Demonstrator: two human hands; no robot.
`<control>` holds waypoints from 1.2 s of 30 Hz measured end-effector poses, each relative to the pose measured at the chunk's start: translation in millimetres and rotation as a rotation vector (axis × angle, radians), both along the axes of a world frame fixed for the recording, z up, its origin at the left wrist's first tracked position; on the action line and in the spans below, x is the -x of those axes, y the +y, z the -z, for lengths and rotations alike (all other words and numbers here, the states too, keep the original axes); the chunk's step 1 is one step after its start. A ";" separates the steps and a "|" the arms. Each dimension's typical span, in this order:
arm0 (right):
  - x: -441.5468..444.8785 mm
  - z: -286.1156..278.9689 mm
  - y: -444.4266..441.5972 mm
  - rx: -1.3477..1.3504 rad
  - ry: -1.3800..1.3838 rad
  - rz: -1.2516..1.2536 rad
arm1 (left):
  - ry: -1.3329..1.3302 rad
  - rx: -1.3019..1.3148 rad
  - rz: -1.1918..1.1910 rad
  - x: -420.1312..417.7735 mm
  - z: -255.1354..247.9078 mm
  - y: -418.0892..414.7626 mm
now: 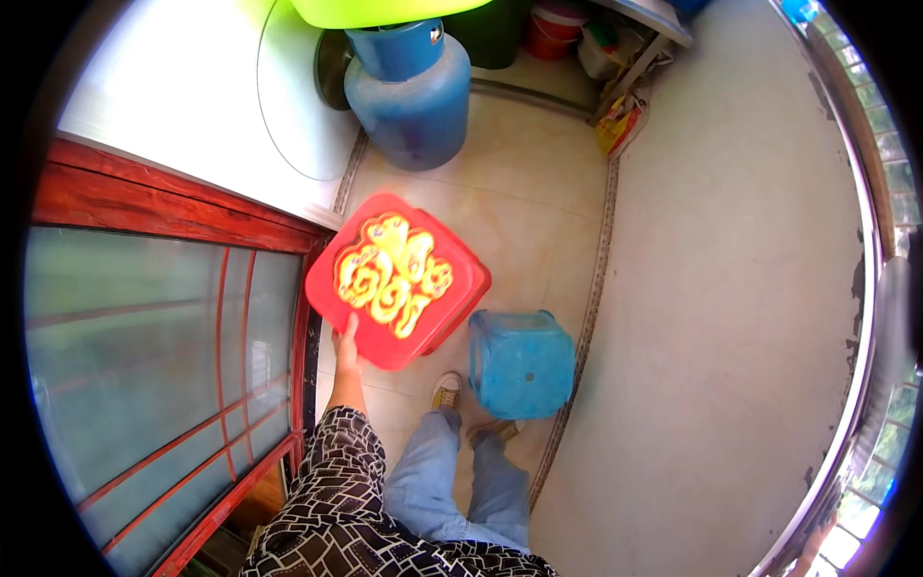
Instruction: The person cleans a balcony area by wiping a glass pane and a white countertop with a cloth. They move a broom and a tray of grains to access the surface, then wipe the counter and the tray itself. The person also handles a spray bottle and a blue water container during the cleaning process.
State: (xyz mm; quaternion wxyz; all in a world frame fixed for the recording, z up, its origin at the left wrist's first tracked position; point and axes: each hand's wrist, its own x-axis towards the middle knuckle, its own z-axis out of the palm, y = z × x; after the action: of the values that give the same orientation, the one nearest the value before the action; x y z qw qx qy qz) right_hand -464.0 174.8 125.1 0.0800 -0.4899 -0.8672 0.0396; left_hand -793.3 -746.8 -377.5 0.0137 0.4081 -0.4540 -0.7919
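Observation:
My left hand (347, 349) grips the near corner of a red plastic stool (382, 351), thumb on top and the other fingers hidden beneath it. The square seat is tilted and bears a glossy yellow decorative pattern. It hangs above the tiled floor, close to the red door frame. On the floor to its right stands a translucent blue plastic stool (525, 368), in front of my shoes and beside the right wall. I cannot make out my right hand in the view.
A blue gas cylinder (411, 108) stands ahead, under a bright green object (389, 9). A red-framed frosted glass door (159, 324) is at the left. Beneath a shelf at the back sit a red bucket (554, 32) and a plastic bag (619, 128). A pale wall (721, 288) bounds the right.

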 end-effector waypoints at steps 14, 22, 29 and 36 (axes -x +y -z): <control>25.2 28.3 70.6 0.042 0.053 -0.069 | -0.519 0.641 0.532 -72.6 -65.9 51.2; 19.2 34.1 75.3 0.040 0.126 -0.093 | -0.630 1.077 1.034 -27.6 -103.7 92.9; 21.7 22.9 31.3 0.074 0.175 0.042 | -0.227 1.097 1.263 48.2 -96.5 174.2; 53.5 10.6 -13.9 -0.050 0.233 0.133 | -0.058 1.083 1.222 157.0 -87.8 293.3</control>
State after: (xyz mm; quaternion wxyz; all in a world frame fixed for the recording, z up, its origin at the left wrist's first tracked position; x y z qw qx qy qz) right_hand -517.5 161.0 114.6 0.1947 -0.5362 -0.8184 0.0689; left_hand -950.3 -453.5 -289.8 -0.2372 0.0455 -0.9163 -0.3196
